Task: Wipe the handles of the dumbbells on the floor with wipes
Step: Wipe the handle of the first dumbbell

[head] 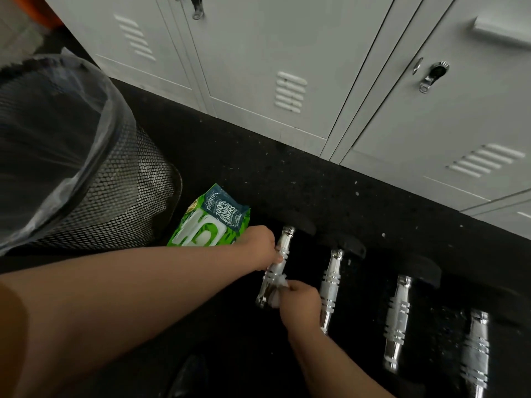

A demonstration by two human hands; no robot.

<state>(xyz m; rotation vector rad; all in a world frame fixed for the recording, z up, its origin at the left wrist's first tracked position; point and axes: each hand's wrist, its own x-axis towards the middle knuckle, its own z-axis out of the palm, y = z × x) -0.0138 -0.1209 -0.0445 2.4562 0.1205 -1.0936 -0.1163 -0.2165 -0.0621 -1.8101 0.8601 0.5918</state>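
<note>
A: What sits farthest left of the fingers?
B: A black wire-mesh bin (120, 196) lined with clear plastic, then a glossy green pack of wipes (211, 218) lying flat on the speckled black rubber floor (287, 179), just behind the left hand (258, 247).
A: And the hands?
B: The left hand's fingers are curled around the first dumbbell's ridged chrome handle (277, 262). The right hand (300, 304) pinches a crumpled white wipe (277, 288) against that handle's near end.
A: To the right of the fingers?
B: Three more chrome handles (398, 323), parallel, with dark rounded heads. Pale grey metal lockers (301, 67) with louvred vents stand behind.
</note>
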